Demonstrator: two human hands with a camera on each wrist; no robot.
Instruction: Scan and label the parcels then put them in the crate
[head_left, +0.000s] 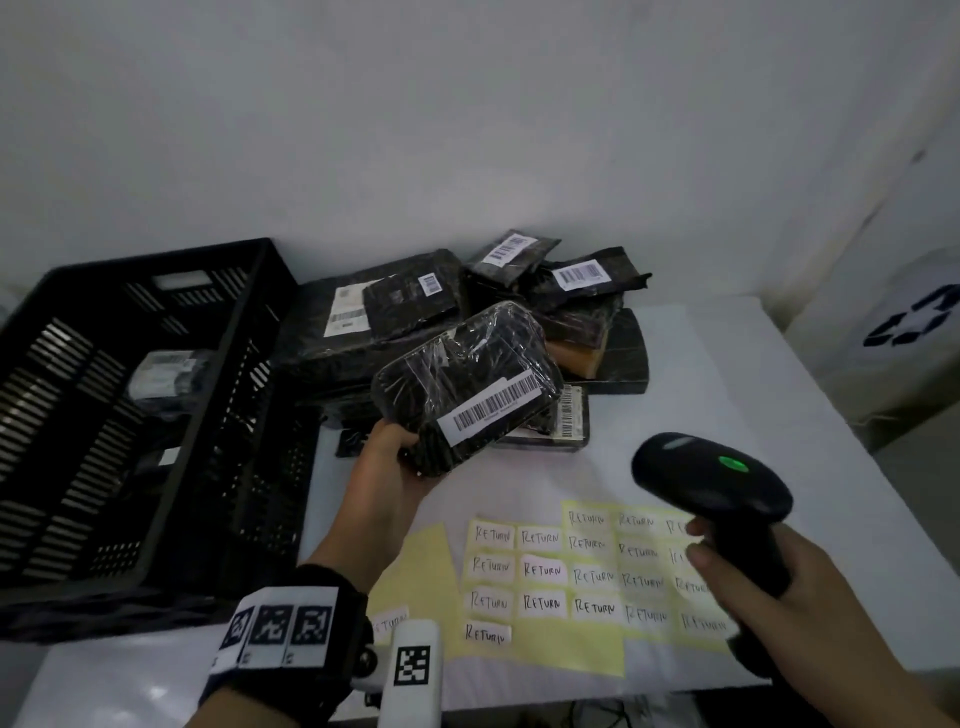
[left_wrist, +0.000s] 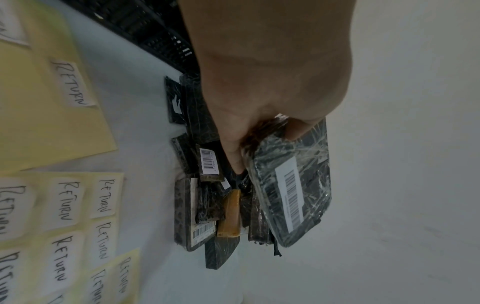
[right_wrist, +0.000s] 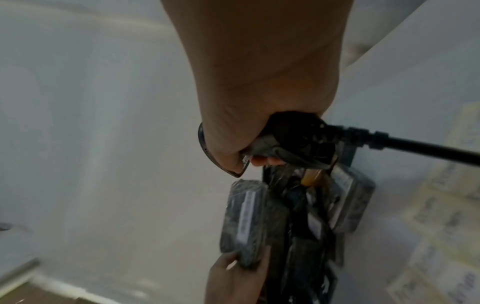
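**Inspector:** Evidently the left hand (head_left: 387, 467) has its fingers curled round the near corner of a film-wrapped parcel (head_left: 467, 384), held clear of the table (head_left: 727, 364) and tilted so that the barcode label (head_left: 493, 405) faces up and toward the person. I judge that tilt is meant to present the code to the reader.

**Clerk:** And the other hand?

**Inspector:** The right hand (head_left: 753, 571) is wrapped tight round the grip of the scanner (head_left: 711, 478), at four o'clock from the parcel, head aimed toward ten o'clock at the label. A green lamp shows on its top. Whether the trigger is pressed I cannot tell. The right wrist view shows its cable (right_wrist: 415, 144) running off from the base of the handle.

**Clerk:** Surroundings?

**Inspector:** The crate (head_left: 130, 415) stands at nine o'clock from the held parcel, with at least one wrapped item inside. The remaining pile of parcels (head_left: 467, 296) lies at twelve o'clock, just behind it. Sheets of RETURN labels (head_left: 540, 571) lie at six o'clock, between the two forearms.

**Clerk:** Obstructions?

**Inspector:** None between scanner and label. The film is creased and glossy, which in my judgement may spoil a read. The crate's near wall must be cleared for the drop.
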